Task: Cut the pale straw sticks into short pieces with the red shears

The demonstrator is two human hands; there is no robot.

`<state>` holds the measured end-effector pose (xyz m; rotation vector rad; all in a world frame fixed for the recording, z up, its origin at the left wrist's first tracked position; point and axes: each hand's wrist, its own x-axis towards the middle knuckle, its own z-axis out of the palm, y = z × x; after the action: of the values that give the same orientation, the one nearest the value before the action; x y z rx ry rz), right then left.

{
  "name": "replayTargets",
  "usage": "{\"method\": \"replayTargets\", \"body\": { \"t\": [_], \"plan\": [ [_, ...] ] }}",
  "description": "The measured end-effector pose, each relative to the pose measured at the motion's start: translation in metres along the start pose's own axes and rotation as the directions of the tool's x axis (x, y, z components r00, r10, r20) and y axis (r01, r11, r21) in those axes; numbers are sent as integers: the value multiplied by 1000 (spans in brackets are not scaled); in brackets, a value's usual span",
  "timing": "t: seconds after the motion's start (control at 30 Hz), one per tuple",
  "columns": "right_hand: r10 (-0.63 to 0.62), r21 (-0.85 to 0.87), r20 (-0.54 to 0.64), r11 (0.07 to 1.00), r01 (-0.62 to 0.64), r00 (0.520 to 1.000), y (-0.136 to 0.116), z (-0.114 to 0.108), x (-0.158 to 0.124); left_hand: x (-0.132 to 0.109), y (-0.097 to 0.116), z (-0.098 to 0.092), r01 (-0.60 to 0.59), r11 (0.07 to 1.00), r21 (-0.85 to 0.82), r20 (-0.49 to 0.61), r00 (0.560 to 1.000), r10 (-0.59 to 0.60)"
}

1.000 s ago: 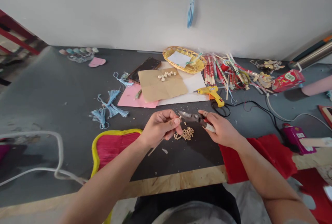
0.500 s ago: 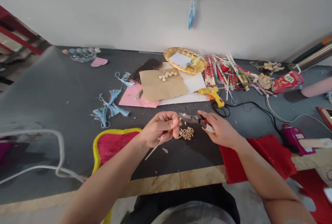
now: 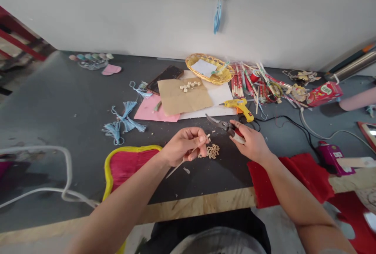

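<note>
A thin wooden stick (image 3: 175, 169) is pinched in my left hand (image 3: 188, 145), its short tip poking out past the thumb and its long end slanting down to the left. My right hand (image 3: 250, 141) is closed round the handles of pruning shears (image 3: 225, 125). The blades point up and left, apart from the stick. Below and between the hands lies a small pile of short cut wooden pieces (image 3: 212, 151), partly hidden by my left fingers. One loose piece lies just above the pile.
Beyond the hands are brown paper (image 3: 185, 99) with pale beads, a yellow glue gun (image 3: 241, 107), a wicker basket (image 3: 227, 77) and many patterned sticks (image 3: 263, 83). Blue tassels (image 3: 126, 118) lie left. Red cloth (image 3: 289, 181) and a magenta-edged cushion (image 3: 129, 167) flank the front edge.
The shears have moved up and away from the stick's tip, with my right hand shifting slightly right. My left hand still holds the stick. A cut piece now shows above the pile.
</note>
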<state>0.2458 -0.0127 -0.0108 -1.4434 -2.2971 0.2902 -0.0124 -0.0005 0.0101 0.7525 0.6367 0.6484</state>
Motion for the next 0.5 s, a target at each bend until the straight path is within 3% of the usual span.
{"method": "replayTargets", "body": {
  "t": [0.1,0.23,0.5],
  "plan": [
    [8,5,-36,1000,-8,999,5,3,1,4,-2,-4,-3,1000,1,-26,1000,3],
    [49,-16,0,999,-49,999,3,-3,3,6,-3,-6,-33,999,-22,-59,998,32],
    [111,-141,112,985,-95,988,8,-58,-15,6,1,-8,-69,995,-66,-121,991,60]
  ]
}}
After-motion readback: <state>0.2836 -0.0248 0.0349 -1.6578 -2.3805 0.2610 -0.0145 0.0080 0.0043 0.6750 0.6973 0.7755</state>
